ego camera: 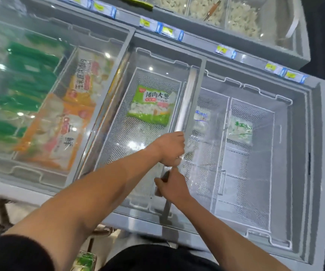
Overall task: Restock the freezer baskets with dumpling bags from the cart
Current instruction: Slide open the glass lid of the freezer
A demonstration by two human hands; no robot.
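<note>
Both hands on the lid handle (pixel 185 106), the grey bar running down the freezer (pixel 314 153) top. Left hand (pixel 170 148) wraps it further up, fingers curled round the bar. Right hand (pixel 172 185) grips it lower, nearer the front edge. One green bag (pixel 151 105) lies at the far end of the middle basket (pixel 116 133). Two pale bags (pixel 240 132) under the glass to the right.

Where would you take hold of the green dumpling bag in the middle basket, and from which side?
Judging by its pose, the green dumpling bag lies flat on the mesh basket floor, with bare mesh along its near edge. Come from above and pinch that near edge; its far edge sits close to the basket wall.
</note>
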